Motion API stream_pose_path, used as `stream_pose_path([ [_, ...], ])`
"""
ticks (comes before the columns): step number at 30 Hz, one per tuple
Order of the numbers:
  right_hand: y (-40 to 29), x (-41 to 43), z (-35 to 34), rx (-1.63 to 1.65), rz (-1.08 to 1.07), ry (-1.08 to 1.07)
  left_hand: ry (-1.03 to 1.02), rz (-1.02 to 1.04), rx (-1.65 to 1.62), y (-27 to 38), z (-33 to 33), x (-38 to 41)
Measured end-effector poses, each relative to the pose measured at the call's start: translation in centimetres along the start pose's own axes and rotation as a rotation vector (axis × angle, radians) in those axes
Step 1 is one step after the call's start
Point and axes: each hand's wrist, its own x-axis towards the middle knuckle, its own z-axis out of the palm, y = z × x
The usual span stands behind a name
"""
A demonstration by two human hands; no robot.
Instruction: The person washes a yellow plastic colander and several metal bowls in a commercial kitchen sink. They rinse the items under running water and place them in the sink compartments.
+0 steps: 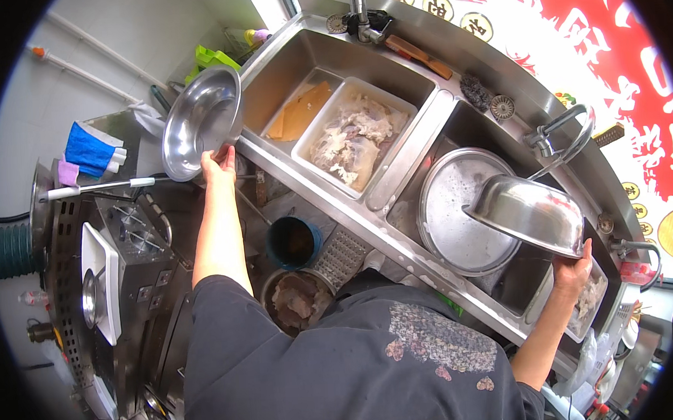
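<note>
My left hand [219, 163] grips the rim of a stainless steel basin [195, 120], tilted on its side past the sink's left end, its inside toward me. On the right, my right hand [573, 270] holds a second steel basin [533, 211] by its near edge. That basin is tipped over the middle sink bowl, its outer side up, partly covering a large round metal lid or pan [462, 203] in the bowl. In the left sink bowl [328, 45], a white plastic tub [299, 152] holds pale, wet, raw-looking food [352, 135].
A yellowish flat piece [300, 112] lies beside the tub. Faucets [368, 31] line the sink's back edge, with a wooden-handled brush [417, 56] and a scouring pad [474, 91]. Below are a blue bucket [294, 243] and a pot of meat-like pieces [298, 300]. A steel cooking unit [140, 277] stands left.
</note>
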Motion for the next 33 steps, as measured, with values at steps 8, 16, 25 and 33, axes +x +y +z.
stream_pose_path([
  [8, 2.1, -2.9, 1.6, -0.093, -0.121, 0.095, -0.345, -0.087, 0.093, -1.4, -0.8, 9.0],
  [16, 3.4, -3.0, 2.6, 0.021, -0.159, -0.017, -0.219, -0.09, 0.365, -4.7, 0.3, -2.8],
  [25, 4.1, -5.9, 3.9, -0.117, 0.058, -0.196, -1.472, 0.516, 1.083, -23.3, 9.4, -29.1],
  [33, 8.0, -7.6, 8.8, -0.595, -0.015, -0.41, -1.363, -0.648, 0.687, -42.1, 16.7, -34.0],
])
